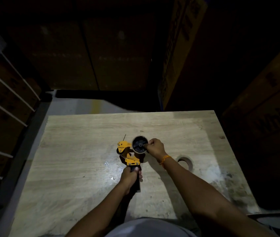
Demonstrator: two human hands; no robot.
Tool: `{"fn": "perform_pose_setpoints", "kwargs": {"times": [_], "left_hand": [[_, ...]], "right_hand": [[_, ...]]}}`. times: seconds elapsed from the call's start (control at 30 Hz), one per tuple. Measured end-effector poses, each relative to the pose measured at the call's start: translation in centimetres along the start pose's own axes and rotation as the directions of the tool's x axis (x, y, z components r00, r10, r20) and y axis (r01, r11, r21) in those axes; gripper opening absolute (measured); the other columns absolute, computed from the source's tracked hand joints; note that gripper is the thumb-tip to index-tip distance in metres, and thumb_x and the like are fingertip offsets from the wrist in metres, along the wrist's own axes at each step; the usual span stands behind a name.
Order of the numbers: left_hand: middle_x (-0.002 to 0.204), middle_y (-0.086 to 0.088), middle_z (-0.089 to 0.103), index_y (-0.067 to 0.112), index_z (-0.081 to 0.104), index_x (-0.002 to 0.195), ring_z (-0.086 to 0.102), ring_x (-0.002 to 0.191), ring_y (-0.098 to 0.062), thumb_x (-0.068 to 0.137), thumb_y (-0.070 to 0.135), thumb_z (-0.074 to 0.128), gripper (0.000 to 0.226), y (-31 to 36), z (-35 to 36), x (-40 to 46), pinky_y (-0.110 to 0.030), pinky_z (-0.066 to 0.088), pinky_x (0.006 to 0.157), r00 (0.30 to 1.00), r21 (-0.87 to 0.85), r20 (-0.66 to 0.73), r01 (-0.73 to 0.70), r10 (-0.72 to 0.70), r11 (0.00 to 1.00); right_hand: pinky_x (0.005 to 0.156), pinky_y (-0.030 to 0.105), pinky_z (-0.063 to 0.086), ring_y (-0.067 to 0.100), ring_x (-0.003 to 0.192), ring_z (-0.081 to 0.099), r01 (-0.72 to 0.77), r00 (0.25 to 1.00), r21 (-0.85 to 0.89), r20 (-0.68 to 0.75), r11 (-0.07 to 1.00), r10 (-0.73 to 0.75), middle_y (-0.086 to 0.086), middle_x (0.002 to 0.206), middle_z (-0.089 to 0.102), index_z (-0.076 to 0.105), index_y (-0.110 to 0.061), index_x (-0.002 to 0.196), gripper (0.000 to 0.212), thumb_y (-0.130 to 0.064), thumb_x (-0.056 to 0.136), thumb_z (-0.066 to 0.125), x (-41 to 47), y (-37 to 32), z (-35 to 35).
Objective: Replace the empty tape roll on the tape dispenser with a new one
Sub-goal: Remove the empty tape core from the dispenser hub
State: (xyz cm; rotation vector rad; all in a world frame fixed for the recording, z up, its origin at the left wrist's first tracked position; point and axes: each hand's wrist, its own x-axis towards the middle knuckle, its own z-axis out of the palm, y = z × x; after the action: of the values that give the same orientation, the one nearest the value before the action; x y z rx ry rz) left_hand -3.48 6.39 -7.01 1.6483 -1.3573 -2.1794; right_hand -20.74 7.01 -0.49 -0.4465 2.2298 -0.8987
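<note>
- The tape dispenser (129, 155) sits near the middle of the wooden bench (84, 134), its long axis running from the black handle at the near end to the yellow frame and the hub at the far end.
- The left hand (130, 175) is wrapped closed around the handle, thumb on top just behind the yellow frame, and pins the tool in place.
- The right hand (154, 147) is curled with its fingertips pinched at the right rim of the roll on the hub (140, 144); I cannot tell whether they hold the core's edge or only press on it.
- That roll shows only a thin pale ring around the black spoked wheel, so I judge it to be the empty one, not yet off.
- A second ring, the tape roll on the bench (185, 161), lies flat to the right of the dispenser, partly hidden behind the right forearm and closer to the bench's right edge; probably the new one, though the dim light leaves this unsure.
- The relation that matters: the hub's axle points up toward the camera, across the dispenser's long axis, so the core must slide off along that line.
- The right hand is already at the rim and is also the nearer hand to the spare roll, which lies just behind its wrist toward the near right corner.
</note>
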Motion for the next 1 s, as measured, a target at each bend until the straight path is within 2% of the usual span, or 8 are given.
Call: {"fn": "perform_pose_setpoints", "kwargs": {"times": [0.17, 0.23, 0.37, 0.63, 0.73, 0.83, 0.9, 1.0], "left_hand": [[0.078, -0.011, 0.064, 0.001, 0.063, 0.104, 0.059, 0.066, -0.028, 0.105, 0.01, 0.05, 0.016, 0.6, 0.0, -0.1, -0.045, 0.059, 0.071, 1.0, 0.028, -0.001, 0.018, -0.018, 0.999], [0.079, -0.011, 0.064, -0.001, 0.063, 0.105, 0.059, 0.067, -0.029, 0.105, 0.012, 0.05, 0.019, 0.7, 0.0, -0.1, -0.044, 0.059, 0.071, 1.0, 0.04, 0.004, 0.019, -0.02, 0.999], [0.078, -0.011, 0.061, 0.003, 0.063, 0.099, 0.059, 0.071, -0.029, 0.105, 0.011, 0.048, 0.019, 1.2, 0.3, -1.0, -0.042, 0.056, 0.07, 0.999, 0.064, 0.025, 0.02, -0.021, 0.998], [0.076, -0.011, 0.057, 0.007, 0.057, 0.091, 0.056, 0.066, -0.026, 0.106, 0.006, 0.043, 0.021, 2.2, 0.5, -2.5, -0.041, 0.054, 0.068, 0.996, 0.036, 0.073, 0.052, -0.054, 0.998], [0.078, -0.013, 0.058, 0.003, 0.057, 0.097, 0.057, 0.065, -0.028, 0.108, 0.007, 0.042, 0.019, 2.4, 0.0, -2.8, -0.044, 0.055, 0.068, 0.994, -0.023, 0.095, 0.063, -0.061, 0.998], [0.076, -0.014, 0.056, 0.002, 0.055, 0.093, 0.055, 0.062, -0.028, 0.109, 0.004, 0.042, 0.02, 3.2, -0.8, -3.0, -0.038, 0.054, 0.059, 0.994, -0.085, 0.097, 0.048, -0.04, 0.995], [0.077, -0.013, 0.054, 0.002, 0.053, 0.092, 0.053, 0.06, -0.025, 0.108, 0.003, 0.045, 0.018, 3.8, -1.4, -3.3, -0.034, 0.052, 0.054, 0.996, -0.135, 0.093, 0.013, 0.0, 0.991], [0.078, -0.011, 0.055, 0.003, 0.052, 0.097, 0.054, 0.059, -0.02, 0.109, 0.006, 0.047, 0.014, 4.2, -2.3, -3.5, -0.028, 0.052, 0.053, 0.993, -0.151, 0.091, -0.061, 0.075, 0.987]], "right_hand": [[0.068, 0.044, 0.056, 0.03, 0.065, 0.059, 0.001, 1.0, -0.065, -0.027, 0.998, -0.003, 0.013, 0.065, 0.057, 0.05, -0.012, 0.059, 0.023, -0.011, 0.074, 0.067, -0.3, -0.7, -0.1], [0.057, 0.04, 0.042, 0.025, 0.059, 0.045, 0.014, 0.999, -0.093, -0.033, 0.996, -0.017, 0.012, 0.06, 0.047, 0.042, -0.012, 0.054, 0.028, -0.007, 0.071, 0.064, -0.4, -0.9, -0.2], [0.056, 0.028, 0.027, 0.023, 0.049, 0.028, 0.018, 0.999, -0.198, -0.04, 0.98, -0.026, 0.002, 0.046, 0.029, 0.031, -0.016, 0.048, 0.04, -0.005, 0.07, 0.061, -0.7, -1.5, -0.4], [0.05, 0.028, 0.018, 0.018, 0.044, 0.019, 0.05, 0.998, -0.281, -0.018, 0.959, -0.057, 0.001, 0.045, 0.026, 0.027, -0.015, 0.048, 0.046, -0.01, 0.075, 0.064, -0.9, -2.1, -1.3], [0.053, 0.033, 0.029, 0.019, 0.055, 0.036, 0.082, 0.997, -0.157, 0.013, 0.984, -0.081, 0.003, 0.061, 0.041, 0.042, -0.01, 0.071, 0.028, -0.011, 0.08, 0.068, -1.0, -2.2, -1.6], [0.064, 0.042, 0.045, 0.022, 0.075, 0.049, 0.145, 0.985, 0.001, 0.09, 0.989, -0.144, 0.004, 0.086, 0.049, 0.044, -0.012, 0.093, 0.038, -0.018, 0.08, 0.079, -1.7, -2.2, -2.4], [0.071, 0.03, 0.047, 0.021, 0.09, 0.052, 0.219, 0.953, 0.061, 0.202, 0.974, -0.227, 0.005, 0.105, 0.049, 0.047, -0.013, 0.11, 0.055, -0.032, 0.077, 0.087, -2.3, -2.4, -3.4], [0.099, 0.034, 0.047, 0.022, 0.124, 0.042, 0.529, 0.838, -0.251, 0.301, 0.81, -0.454, 0.005, 0.139, 0.038, 0.035, -0.02, 0.144, 0.108, -0.054, 0.059, 0.092, -2.3, -2.6, -5.4]]}}
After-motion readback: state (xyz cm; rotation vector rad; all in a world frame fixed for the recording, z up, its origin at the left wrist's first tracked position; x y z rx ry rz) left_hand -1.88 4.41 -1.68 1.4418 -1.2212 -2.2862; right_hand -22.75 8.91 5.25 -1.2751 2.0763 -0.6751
